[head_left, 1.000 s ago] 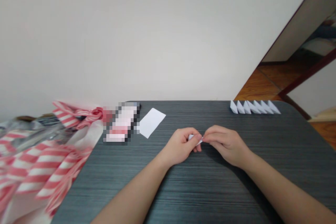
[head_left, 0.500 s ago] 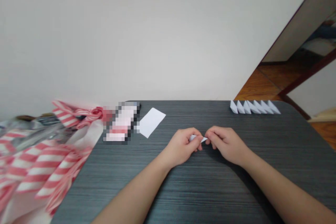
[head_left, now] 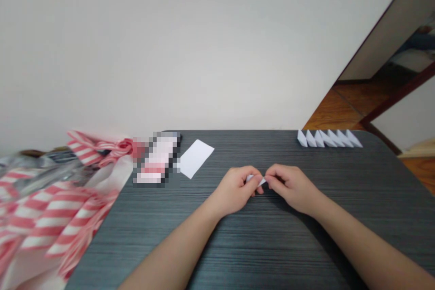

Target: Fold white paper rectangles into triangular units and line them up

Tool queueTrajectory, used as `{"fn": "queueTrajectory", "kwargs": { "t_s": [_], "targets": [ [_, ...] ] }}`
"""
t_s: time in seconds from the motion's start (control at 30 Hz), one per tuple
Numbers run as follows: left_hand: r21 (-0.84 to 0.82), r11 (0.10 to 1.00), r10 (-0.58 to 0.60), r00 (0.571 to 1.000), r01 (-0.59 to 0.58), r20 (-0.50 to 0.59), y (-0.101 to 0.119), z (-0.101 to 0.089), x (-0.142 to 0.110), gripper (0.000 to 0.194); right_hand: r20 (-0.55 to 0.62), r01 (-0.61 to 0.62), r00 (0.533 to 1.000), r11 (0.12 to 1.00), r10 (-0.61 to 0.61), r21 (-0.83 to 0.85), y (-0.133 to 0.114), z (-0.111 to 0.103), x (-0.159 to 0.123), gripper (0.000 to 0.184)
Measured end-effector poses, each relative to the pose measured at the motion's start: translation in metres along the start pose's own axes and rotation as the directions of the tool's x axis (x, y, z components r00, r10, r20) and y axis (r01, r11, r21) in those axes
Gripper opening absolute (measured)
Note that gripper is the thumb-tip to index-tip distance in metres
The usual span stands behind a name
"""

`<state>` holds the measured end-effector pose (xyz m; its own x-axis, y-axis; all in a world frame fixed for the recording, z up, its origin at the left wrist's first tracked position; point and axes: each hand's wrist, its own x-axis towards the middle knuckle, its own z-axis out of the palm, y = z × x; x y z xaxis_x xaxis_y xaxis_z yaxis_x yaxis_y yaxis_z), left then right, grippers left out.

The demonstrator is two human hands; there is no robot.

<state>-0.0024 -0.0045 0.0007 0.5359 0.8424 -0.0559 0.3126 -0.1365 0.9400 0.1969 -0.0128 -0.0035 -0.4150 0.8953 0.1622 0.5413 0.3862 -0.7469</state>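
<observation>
A small folded piece of white paper (head_left: 262,181) is held between my two hands over the middle of the dark table. My left hand (head_left: 239,190) pinches it between thumb and fingers, covering much of it. At its pointed right end, my right hand (head_left: 288,186) closes thumb and forefinger on the tip. Flat on the table to the left lies a white paper sheet (head_left: 196,158). Several folded white paper pieces (head_left: 329,139) stand in an overlapping row near the far right edge.
The dark wood-grain table (head_left: 224,244) meets a white wall (head_left: 217,45) at the back. A blurred-out phone-like object (head_left: 158,158) lies at the far left. Red-and-white striped cloth or bags (head_left: 50,217) are heaped beyond the left edge. Wooden floor (head_left: 360,99) shows at the right.
My right hand has shifted slightly left, its fingertips now closer together at the paper's tip. My left hand stays almost where it was.
</observation>
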Motion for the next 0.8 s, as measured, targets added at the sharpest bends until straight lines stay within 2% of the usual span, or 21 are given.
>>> {"fn": "queueTrajectory", "kwargs": {
  "t_s": [0.8],
  "targets": [
    [0.004, 1.0, -0.013, 1.0, 0.013, 0.003, -0.0051, 0.0013, -0.0001, 0.024, 0.008, 0.008, 1.0, 1.0, -0.008, -0.001, 0.002, -0.0011, -0.0013, 0.019]
  ]
}}
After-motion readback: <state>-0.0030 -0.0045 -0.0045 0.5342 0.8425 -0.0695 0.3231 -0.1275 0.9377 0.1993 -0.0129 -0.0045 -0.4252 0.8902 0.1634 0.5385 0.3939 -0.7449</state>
